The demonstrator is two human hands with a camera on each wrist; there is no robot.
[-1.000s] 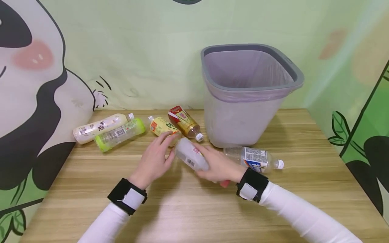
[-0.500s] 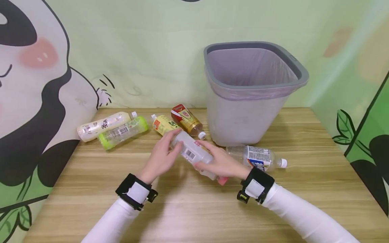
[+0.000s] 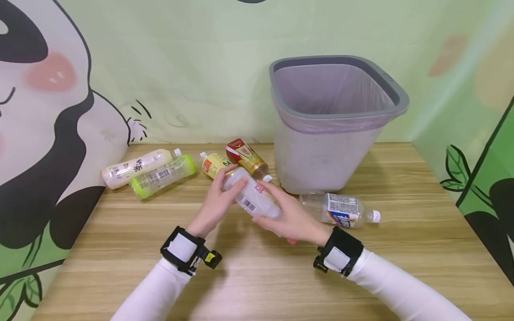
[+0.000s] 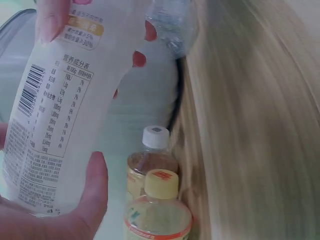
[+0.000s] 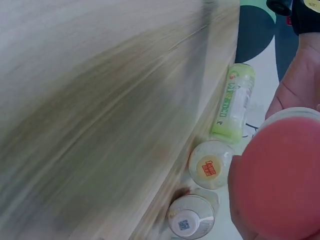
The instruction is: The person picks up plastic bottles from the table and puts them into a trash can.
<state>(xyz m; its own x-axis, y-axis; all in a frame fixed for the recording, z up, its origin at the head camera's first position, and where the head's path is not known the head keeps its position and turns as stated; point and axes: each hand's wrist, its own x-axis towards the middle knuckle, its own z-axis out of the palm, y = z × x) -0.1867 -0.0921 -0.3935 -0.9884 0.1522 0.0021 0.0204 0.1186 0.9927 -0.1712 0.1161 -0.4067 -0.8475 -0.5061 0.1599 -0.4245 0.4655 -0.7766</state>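
A whitish drink bottle (image 3: 257,198) with a barcode label is held tilted over the table between both hands. My left hand (image 3: 214,201) grips its base end, with thumb and fingers on either side. Nearer the neck, my right hand (image 3: 296,219) holds it round the body. Its pink-red cap (image 5: 285,180) fills much of the right wrist view, pointing towards that camera. Just behind the left hand lies a yellow-labelled bottle (image 3: 213,164), partly covered by the hand and the held bottle. A red and gold bottle (image 3: 248,157) with a white cap lies beside it.
A grey-rimmed bin (image 3: 321,158) with a purple liner stands at the back right. In front of it lies a clear bottle (image 3: 341,209) with a blue and white label. At the left are a cream bottle (image 3: 138,168) and a green-ended bottle (image 3: 162,176), side by side.
My left hand has come from beside the bottle's base to gripping it. The bottle has shifted slightly, still in the right hand. The other bottles and the bin stay put.
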